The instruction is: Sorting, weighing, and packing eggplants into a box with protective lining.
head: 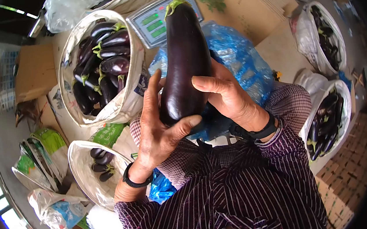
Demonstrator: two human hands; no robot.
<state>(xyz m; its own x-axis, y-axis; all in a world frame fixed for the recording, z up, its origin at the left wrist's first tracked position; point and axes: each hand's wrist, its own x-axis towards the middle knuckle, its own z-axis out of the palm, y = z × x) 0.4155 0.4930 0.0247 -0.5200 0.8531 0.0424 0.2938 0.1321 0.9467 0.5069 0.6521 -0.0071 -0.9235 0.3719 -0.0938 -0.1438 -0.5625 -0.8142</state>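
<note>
A large dark purple eggplant [186, 54] is held up in front of me, its green calyx and stem pointing away. My left hand [158, 127] cups its thick lower end, thumb across the near side. Around its right side wraps my right hand [224, 94], the thumb pressed on the skin. Some fingers of both hands are hidden behind the fruit. Beneath it, blue plastic film [241, 59] is bunched between my knees. To the left stands a white woven sack [140, 95] full of eggplants [105, 55].
A digital scale [143, 20] with lit displays stands beyond the film, beside flattened cardboard [253, 11]. A second woven sack [79, 167] at left holds several eggplants. More filled sacks [303, 33] line the right. Stacked cartons [344, 171] stand at lower right.
</note>
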